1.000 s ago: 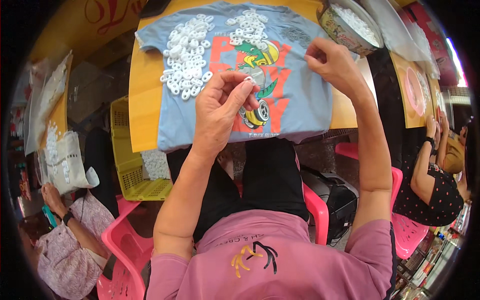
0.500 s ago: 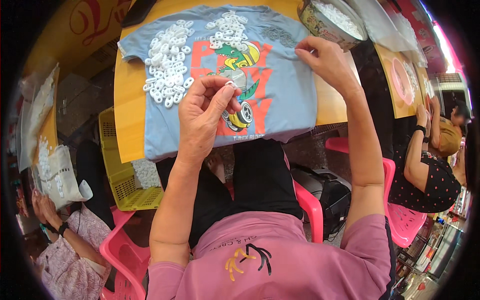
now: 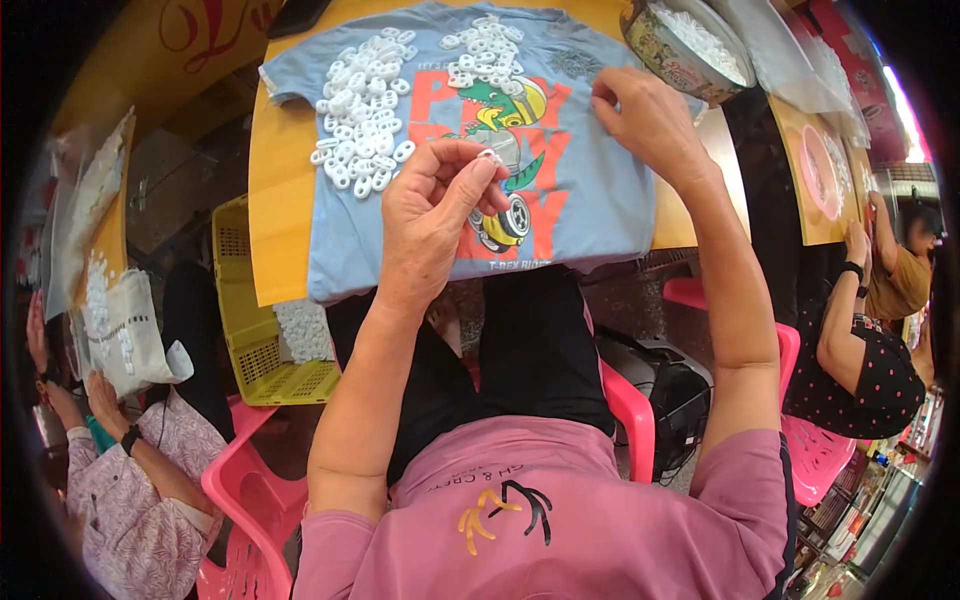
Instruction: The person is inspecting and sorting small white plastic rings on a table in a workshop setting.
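My left hand (image 3: 430, 215) pinches a small white plastic piece (image 3: 490, 157) between thumb and forefinger, above a blue printed T-shirt (image 3: 590, 215) spread over the table. Beyond my right hand's fingertips lies a patch of small thin dark grey pieces (image 3: 575, 65). The fingers of my right hand (image 3: 650, 120) are curled together low over the shirt; anything between them is too small to make out. A large heap of white oval two-holed pieces (image 3: 365, 105) covers the shirt's left side. Another white heap (image 3: 487, 50) sits at its top middle.
A round patterned tin (image 3: 665, 65) of white pieces stands at the table's far right. Below the table's left side is a yellow crate (image 3: 240, 345), beside more white pieces (image 3: 303, 330). People work at tables on both sides, by pink chairs (image 3: 630, 420).
The whole view has shifted, so the table sits further right. My right hand's fingertips have drawn slightly away from the dark pieces. My left hand keeps its pinch on the white piece.
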A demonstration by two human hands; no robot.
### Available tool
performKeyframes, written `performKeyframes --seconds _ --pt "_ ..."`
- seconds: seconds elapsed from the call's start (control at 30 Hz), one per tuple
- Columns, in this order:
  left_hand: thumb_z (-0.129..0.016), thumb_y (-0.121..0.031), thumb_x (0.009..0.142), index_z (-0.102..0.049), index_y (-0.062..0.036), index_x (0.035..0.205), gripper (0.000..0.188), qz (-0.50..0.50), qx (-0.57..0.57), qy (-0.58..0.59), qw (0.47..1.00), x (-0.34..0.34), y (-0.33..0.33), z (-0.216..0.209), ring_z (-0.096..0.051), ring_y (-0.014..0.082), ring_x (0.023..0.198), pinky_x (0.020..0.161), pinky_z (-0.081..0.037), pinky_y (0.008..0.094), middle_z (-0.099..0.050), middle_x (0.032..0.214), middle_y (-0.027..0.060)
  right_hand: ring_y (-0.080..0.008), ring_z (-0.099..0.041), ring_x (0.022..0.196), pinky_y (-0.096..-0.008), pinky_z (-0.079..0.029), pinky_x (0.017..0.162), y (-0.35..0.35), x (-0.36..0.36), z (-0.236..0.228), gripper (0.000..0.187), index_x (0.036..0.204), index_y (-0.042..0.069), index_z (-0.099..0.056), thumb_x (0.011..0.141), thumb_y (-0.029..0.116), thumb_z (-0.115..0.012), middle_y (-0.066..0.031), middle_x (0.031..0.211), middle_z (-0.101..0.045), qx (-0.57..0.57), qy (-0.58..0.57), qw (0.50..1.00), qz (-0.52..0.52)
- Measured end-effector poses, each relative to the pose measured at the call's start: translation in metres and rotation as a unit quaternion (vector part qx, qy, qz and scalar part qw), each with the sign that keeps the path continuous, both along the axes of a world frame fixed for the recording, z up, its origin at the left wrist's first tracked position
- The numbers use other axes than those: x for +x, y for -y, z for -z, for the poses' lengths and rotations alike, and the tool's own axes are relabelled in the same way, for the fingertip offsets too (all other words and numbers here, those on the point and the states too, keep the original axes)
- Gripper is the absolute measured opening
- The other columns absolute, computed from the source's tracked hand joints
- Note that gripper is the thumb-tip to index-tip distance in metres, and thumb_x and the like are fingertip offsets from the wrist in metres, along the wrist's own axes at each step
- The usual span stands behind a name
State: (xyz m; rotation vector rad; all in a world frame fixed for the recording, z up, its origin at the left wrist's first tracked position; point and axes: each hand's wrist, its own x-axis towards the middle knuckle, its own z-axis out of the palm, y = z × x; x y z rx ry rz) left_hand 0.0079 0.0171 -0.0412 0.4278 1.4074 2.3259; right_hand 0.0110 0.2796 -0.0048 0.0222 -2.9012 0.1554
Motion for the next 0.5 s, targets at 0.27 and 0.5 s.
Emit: performKeyframes --seconds 0.27,0.5 --pt "-0.062 -0.009 0.094 -0.059 0.0022 0.105 0.016 -0.002 0.030 0.030 0.999 0.000 0.000 -0.001 -0.063 0.0128 0.071 0.066 -0.051 0.0248 -0.066 0.091 0.0100 -0.0268 -0.062 0.077 -0.0341 -0.049 0.071 0.004 0.006 0.007 0.017 0.104 0.000 -0.063 0.091 0.008 -0.056 -0.0141 0.089 -0.065 -0.086 -0.186 0.974 -0.099" --pt "-0.064 -0.011 0.093 -0.060 0.0023 0.104 0.018 -0.002 0.025 0.044 0.999 0.001 0.001 -0.003 -0.063 0.0125 0.069 0.065 -0.051 0.0243 -0.067 0.088 0.0095 -0.0078 -0.056 0.071 -0.0220 -0.048 0.066 0.066 0.032 0.004 0.021 0.105 -0.004 -0.065 0.096 0.015 -0.060 -0.0029 0.088 -0.065 -0.552 -0.022 0.832 -0.057"
